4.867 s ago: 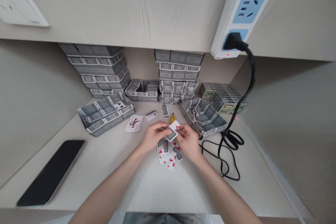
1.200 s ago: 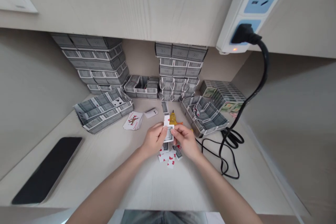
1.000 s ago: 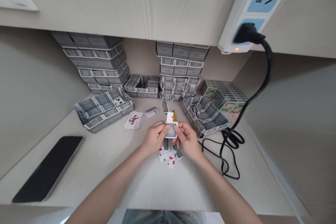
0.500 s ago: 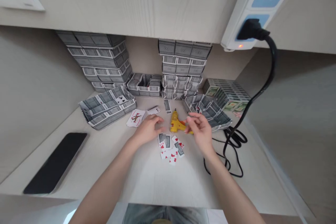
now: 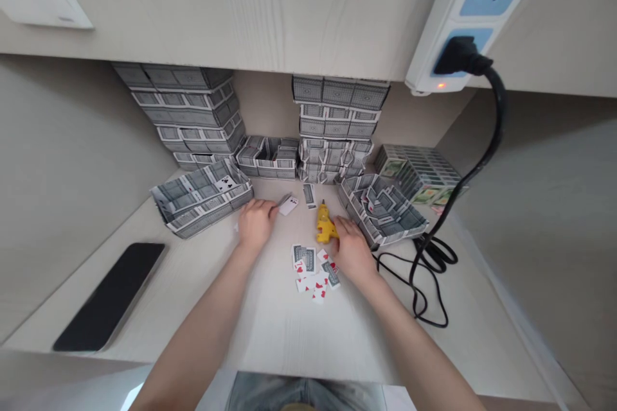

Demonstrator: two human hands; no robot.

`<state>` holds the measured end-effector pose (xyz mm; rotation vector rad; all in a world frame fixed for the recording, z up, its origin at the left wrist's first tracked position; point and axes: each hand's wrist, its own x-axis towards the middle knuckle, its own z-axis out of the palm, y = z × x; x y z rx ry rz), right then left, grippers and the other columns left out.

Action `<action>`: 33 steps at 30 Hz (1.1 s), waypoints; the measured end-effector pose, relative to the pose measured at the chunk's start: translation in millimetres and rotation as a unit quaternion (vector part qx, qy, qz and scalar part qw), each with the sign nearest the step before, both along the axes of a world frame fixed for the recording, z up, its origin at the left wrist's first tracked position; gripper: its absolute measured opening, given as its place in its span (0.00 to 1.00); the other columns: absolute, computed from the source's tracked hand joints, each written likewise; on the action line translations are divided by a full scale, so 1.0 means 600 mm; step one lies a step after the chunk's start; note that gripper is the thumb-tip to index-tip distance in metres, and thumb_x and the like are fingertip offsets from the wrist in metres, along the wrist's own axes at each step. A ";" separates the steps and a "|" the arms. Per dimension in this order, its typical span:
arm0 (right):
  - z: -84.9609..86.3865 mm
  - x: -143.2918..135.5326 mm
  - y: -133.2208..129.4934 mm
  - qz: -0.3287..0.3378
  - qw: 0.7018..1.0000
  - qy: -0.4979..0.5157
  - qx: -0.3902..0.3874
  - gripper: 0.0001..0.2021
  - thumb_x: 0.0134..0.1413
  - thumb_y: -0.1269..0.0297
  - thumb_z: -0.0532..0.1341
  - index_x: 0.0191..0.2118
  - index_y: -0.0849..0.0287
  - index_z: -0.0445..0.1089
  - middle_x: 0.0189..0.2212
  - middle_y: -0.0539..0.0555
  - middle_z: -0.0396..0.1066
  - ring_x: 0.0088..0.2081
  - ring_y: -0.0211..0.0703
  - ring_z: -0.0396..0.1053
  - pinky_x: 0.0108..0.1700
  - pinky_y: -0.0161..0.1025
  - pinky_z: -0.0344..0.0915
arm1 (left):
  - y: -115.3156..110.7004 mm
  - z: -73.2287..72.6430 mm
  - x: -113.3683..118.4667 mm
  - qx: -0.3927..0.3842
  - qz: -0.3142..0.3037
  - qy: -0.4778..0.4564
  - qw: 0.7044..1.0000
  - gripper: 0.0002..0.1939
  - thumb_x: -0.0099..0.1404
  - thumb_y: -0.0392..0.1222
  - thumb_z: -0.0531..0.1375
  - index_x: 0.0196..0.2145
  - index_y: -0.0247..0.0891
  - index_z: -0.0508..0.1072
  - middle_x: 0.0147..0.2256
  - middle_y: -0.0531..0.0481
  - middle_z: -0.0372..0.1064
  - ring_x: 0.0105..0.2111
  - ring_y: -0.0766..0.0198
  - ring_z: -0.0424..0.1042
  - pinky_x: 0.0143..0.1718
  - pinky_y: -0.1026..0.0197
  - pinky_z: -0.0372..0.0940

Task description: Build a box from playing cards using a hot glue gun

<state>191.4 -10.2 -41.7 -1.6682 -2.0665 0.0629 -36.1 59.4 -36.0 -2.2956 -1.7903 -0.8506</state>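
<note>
Right hand (image 5: 354, 250) has its fingers curled over the handle end of the yellow hot glue gun (image 5: 324, 226); the palm hides the handle, so can't tell if it's truly clamped or just resting. Left hand (image 5: 257, 223) is palm-down, fingers bent, fingertips at the edge of the small playing cards (image 5: 289, 206); whether they pinch one, can't tell.

Glue gun lies on the desk (image 5: 270, 334), nozzle pointing away from the person, just beside the right-hand card tray (image 5: 364, 218) and behind the cut heart cards (image 5: 313, 282). Looks like rigid plastic, probably light, not fragile. Best hold is the handle, fingers well back from the nozzle (power strip (image 5: 448, 32) light is lit, so treat the tip as hot; which plug feeds it isn't clear). Black cable (image 5: 446, 316) lies in loops to the right, could drag or snag if the gun is lifted.

Playing cards: thin, very light, likely slick and springy; they'd slide or fan under a flat push. Take by opposite edges, or lift one edge and pinch. Cut pieces overlap messily, small, so fingertip work. Card tray walls look foldable and easily dented; hold low near the base, both sides.
</note>
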 end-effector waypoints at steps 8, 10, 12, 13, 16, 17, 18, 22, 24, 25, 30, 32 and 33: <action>0.020 -0.002 -0.005 -0.004 0.998 -0.062 -0.012 0.25 0.44 0.76 0.53 0.52 0.64 0.60 0.45 0.60 0.66 0.45 0.51 0.60 0.47 0.44 0.56 | -0.005 0.004 0.006 0.028 -0.029 -0.035 0.999 0.10 0.61 0.42 0.52 0.31 0.38 0.72 0.31 0.46 0.71 0.35 0.57 0.67 0.38 0.57 0.59; 0.022 -0.003 -0.005 -0.009 0.998 -0.062 -0.011 0.25 0.45 0.76 0.53 0.52 0.64 0.60 0.45 0.60 0.66 0.44 0.51 0.61 0.47 0.44 0.56 | -0.005 0.002 0.007 0.014 -0.032 -0.049 0.998 0.09 0.60 0.41 0.53 0.34 0.38 0.71 0.33 0.46 0.71 0.36 0.57 0.67 0.39 0.57 0.60; 0.024 -0.005 -0.005 -0.015 0.998 -0.059 -0.014 0.25 0.45 0.74 0.54 0.52 0.64 0.60 0.45 0.60 0.66 0.44 0.51 0.61 0.47 0.43 0.56 | -0.004 0.000 0.009 0.007 -0.038 -0.056 0.998 0.12 0.59 0.40 0.54 0.41 0.39 0.69 0.37 0.46 0.71 0.39 0.57 0.67 0.41 0.57 0.60; 0.025 -0.005 -0.005 -0.018 0.998 -0.056 -0.016 0.24 0.45 0.73 0.54 0.52 0.64 0.60 0.44 0.60 0.66 0.44 0.51 0.62 0.47 0.43 0.57 | -0.004 -0.001 0.010 0.005 -0.044 -0.056 0.997 0.15 0.58 0.40 0.55 0.45 0.39 0.67 0.38 0.46 0.70 0.40 0.57 0.67 0.42 0.57 0.60; 0.031 -0.006 -0.007 -0.019 0.999 -0.034 -0.019 0.22 0.45 0.70 0.56 0.50 0.61 0.62 0.41 0.59 0.67 0.42 0.50 0.64 0.45 0.41 0.58 | -0.002 -0.002 0.014 -0.001 -0.067 -0.050 0.997 0.16 0.60 0.41 0.53 0.47 0.41 0.66 0.40 0.47 0.70 0.41 0.58 0.67 0.42 0.58 0.60; 0.033 -0.006 -0.007 -0.019 0.999 -0.022 -0.018 0.21 0.45 0.70 0.56 0.49 0.60 0.63 0.40 0.58 0.67 0.41 0.49 0.64 0.44 0.41 0.59 | -0.001 -0.003 0.015 -0.005 -0.070 -0.048 0.996 0.14 0.61 0.41 0.53 0.45 0.41 0.68 0.39 0.48 0.71 0.40 0.59 0.68 0.41 0.58 0.60; 0.034 -0.005 -0.008 -0.019 1.000 -0.008 -0.016 0.19 0.45 0.70 0.56 0.48 0.59 0.64 0.40 0.58 0.67 0.40 0.49 0.65 0.43 0.41 0.59 | 0.000 -0.003 0.015 -0.008 -0.068 -0.048 0.996 0.12 0.62 0.42 0.52 0.42 0.41 0.69 0.38 0.48 0.71 0.39 0.59 0.68 0.39 0.59 0.60; 0.034 -0.003 -0.008 -0.019 0.998 0.058 -0.001 0.18 0.44 0.72 0.55 0.44 0.57 0.67 0.40 0.56 0.67 0.39 0.47 0.66 0.43 0.39 0.61 | 0.001 -0.003 0.014 -0.005 -0.038 -0.057 0.998 0.12 0.63 0.44 0.51 0.35 0.40 0.72 0.34 0.48 0.73 0.35 0.60 0.70 0.36 0.60 0.61; 0.031 -0.003 -0.008 -0.015 0.995 0.097 0.012 0.18 0.44 0.72 0.55 0.44 0.57 0.67 0.40 0.56 0.67 0.39 0.46 0.66 0.42 0.39 0.61 | -0.001 -0.002 0.013 0.000 -0.032 -0.062 0.998 0.13 0.63 0.45 0.51 0.36 0.40 0.73 0.34 0.48 0.74 0.33 0.60 0.71 0.35 0.60 0.61; 0.029 -0.004 -0.007 -0.012 0.993 0.119 0.021 0.17 0.44 0.72 0.55 0.43 0.57 0.67 0.39 0.55 0.67 0.39 0.46 0.66 0.42 0.39 0.62 | -0.002 -0.001 0.014 0.001 -0.033 -0.065 0.997 0.13 0.63 0.46 0.51 0.36 0.41 0.73 0.34 0.48 0.74 0.33 0.60 0.71 0.35 0.59 0.61; 0.025 -0.007 -0.006 -0.006 0.980 0.195 0.045 0.12 0.44 0.71 0.53 0.38 0.58 0.67 0.35 0.55 0.69 0.37 0.45 0.67 0.39 0.39 0.62 | -0.007 0.005 0.018 0.017 -0.079 -0.141 0.987 0.12 0.62 0.45 0.52 0.35 0.42 0.74 0.41 0.50 0.72 0.40 0.62 0.70 0.42 0.59 0.62; 0.024 -0.008 -0.006 -0.003 0.979 0.201 0.041 0.10 0.46 0.69 0.54 0.37 0.58 0.67 0.34 0.55 0.69 0.36 0.46 0.67 0.39 0.39 0.62 | -0.007 0.009 0.020 0.029 -0.103 -0.172 0.979 0.12 0.62 0.45 0.52 0.34 0.41 0.74 0.42 0.50 0.72 0.42 0.63 0.69 0.44 0.59 0.61; 0.024 -0.009 -0.006 -0.002 0.979 0.202 0.039 0.09 0.47 0.68 0.54 0.36 0.58 0.66 0.34 0.55 0.69 0.36 0.46 0.67 0.39 0.39 0.62 | -0.008 0.011 0.021 0.035 -0.107 -0.181 0.977 0.11 0.62 0.45 0.53 0.34 0.41 0.74 0.40 0.50 0.72 0.41 0.63 0.69 0.44 0.58 0.61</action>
